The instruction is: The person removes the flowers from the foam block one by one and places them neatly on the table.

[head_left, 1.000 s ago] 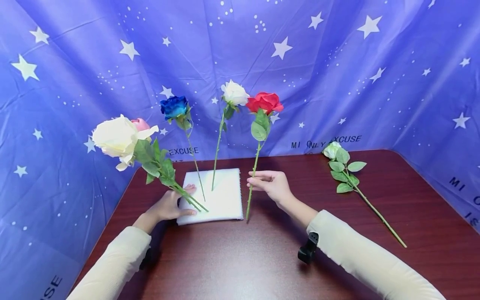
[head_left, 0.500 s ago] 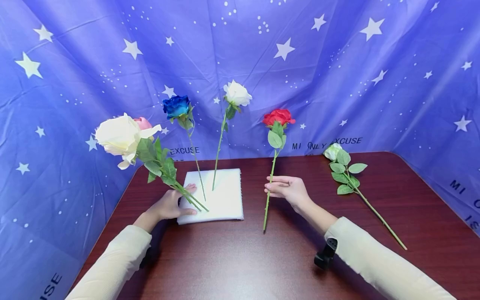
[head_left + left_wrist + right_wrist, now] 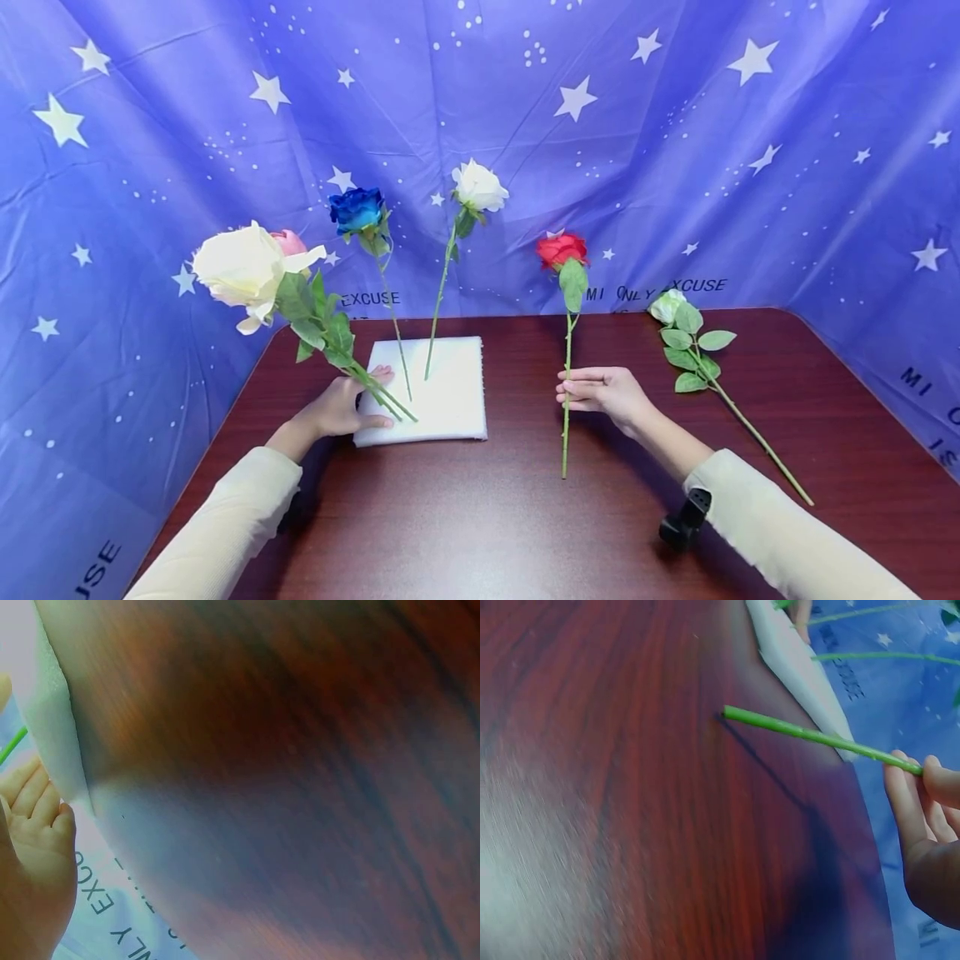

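My left hand (image 3: 341, 407) rests on the left side of a white foam block (image 3: 453, 408), thumb and fingers spread over its surface. Stuck in the block are a large cream rose (image 3: 238, 265), a pink rose (image 3: 288, 242) partly hidden behind it, a blue rose (image 3: 357, 210) and a white rose (image 3: 478, 185). To the right of the block, my right hand (image 3: 609, 395) pinches the stem of a red rose (image 3: 562, 248), which stands upright, bloom at the top. In the right wrist view the stem (image 3: 802, 733) slants from thumb and fingertips, its cut end over the table.
A pale green-white rose (image 3: 666, 306) lies on the dark red wooden table (image 3: 465, 525) at the right, its stem pointing toward the front. A blue curtain (image 3: 480, 100) with stars surrounds the table's back and sides.
My right hand has moved right and toward the front with the red rose, away from the foam block. My left hand stays on the block.
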Tool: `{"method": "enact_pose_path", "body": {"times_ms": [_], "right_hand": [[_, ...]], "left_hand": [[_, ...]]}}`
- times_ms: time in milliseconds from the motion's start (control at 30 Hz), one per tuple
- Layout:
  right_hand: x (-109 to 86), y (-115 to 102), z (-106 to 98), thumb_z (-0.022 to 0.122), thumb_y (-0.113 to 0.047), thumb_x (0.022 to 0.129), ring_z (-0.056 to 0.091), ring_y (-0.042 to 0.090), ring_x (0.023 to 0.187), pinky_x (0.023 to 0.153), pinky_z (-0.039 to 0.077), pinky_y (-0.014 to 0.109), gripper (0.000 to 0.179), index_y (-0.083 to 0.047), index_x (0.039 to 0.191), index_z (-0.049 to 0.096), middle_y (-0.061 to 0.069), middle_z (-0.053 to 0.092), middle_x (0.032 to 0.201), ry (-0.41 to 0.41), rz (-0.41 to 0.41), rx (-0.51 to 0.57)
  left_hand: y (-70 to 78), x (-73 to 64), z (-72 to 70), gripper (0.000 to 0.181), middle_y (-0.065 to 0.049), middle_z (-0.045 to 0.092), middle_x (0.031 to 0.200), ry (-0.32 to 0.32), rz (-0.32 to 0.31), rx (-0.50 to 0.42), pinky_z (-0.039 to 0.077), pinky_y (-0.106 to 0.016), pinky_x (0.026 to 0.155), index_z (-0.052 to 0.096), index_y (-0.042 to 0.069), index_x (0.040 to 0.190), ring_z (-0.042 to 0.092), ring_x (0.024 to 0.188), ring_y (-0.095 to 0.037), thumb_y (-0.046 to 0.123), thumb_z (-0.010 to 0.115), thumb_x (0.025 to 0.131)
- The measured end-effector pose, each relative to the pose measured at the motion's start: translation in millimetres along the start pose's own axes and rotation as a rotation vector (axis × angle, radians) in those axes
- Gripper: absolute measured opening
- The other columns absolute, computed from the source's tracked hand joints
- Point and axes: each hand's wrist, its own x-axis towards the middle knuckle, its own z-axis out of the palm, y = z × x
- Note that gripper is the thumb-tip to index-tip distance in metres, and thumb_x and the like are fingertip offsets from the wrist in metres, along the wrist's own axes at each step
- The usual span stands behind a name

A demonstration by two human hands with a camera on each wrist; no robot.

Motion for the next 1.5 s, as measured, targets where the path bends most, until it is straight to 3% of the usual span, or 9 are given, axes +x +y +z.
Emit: {"method": "enact_pose_path", "body": {"times_ms": [300, 500, 933, 1200, 1500], "right_hand": [[-11.9, -5.5, -32.2, 0.057, 0.002, 0.093, 0.073, 0.011, 0.082, 0.078, 0.06, 0.027, 0.05, 0.029, 0.129, 0.037, 0.001, 0.075, 0.087, -0.008, 0.061, -0.033], [-22.7, -2.1, -56.9, 0.058, 0.0, 0.092, 0.073, 0.011, 0.083, 0.077, 0.06, 0.026, 0.022, 0.004, 0.112, 0.065, 0.0, 0.076, 0.089, -0.013, 0.067, -0.043], [-50.9, 0.8, -104.2, 0.059, 0.002, 0.091, 0.074, 0.011, 0.081, 0.074, 0.06, 0.025, 0.023, -0.016, 0.097, 0.074, -0.002, 0.076, 0.089, 0.002, 0.054, -0.101], [-64.8, -0.4, -121.0, 0.061, 0.004, 0.089, 0.073, 0.009, 0.075, 0.069, 0.06, 0.024, 0.022, -0.013, 0.094, 0.074, -0.004, 0.076, 0.085, 0.073, 0.087, -0.169], [-71.4, -0.2, -127.3, 0.061, 0.006, 0.087, 0.072, 0.01, 0.073, 0.069, 0.061, 0.026, 0.016, 0.008, 0.102, 0.068, -0.004, 0.075, 0.082, 0.112, 0.181, -0.209]], "left_hand": [[1.7, -1.1, -1.1, 0.072, -0.024, 0.054, 0.137, -0.004, -0.014, -0.009, 0.037, -0.044, 0.111, 0.058, -0.003, 0.13, 0.05, 0.13, -0.039, 0.028, 0.084, 0.071], [1.7, -0.5, -1.3, 0.072, -0.024, 0.055, 0.136, -0.004, -0.01, -0.008, 0.038, -0.051, 0.108, 0.058, -0.004, 0.129, 0.05, 0.129, -0.04, 0.028, 0.084, 0.07], [3.1, -0.5, -1.0, 0.072, -0.025, 0.055, 0.136, 0.001, -0.004, -0.006, 0.038, -0.051, 0.108, 0.058, -0.004, 0.129, 0.05, 0.129, -0.04, 0.027, 0.084, 0.07], [2.5, 0.4, -1.1, 0.072, -0.024, 0.054, 0.137, -0.008, -0.017, -0.01, 0.038, -0.052, 0.108, 0.057, -0.004, 0.13, 0.05, 0.13, -0.039, 0.027, 0.084, 0.071], [2.9, -0.1, -1.5, 0.071, -0.024, 0.054, 0.137, 0.0, -0.001, -0.002, 0.04, -0.049, 0.108, 0.057, -0.004, 0.13, 0.051, 0.13, -0.039, 0.026, 0.084, 0.071]]}}
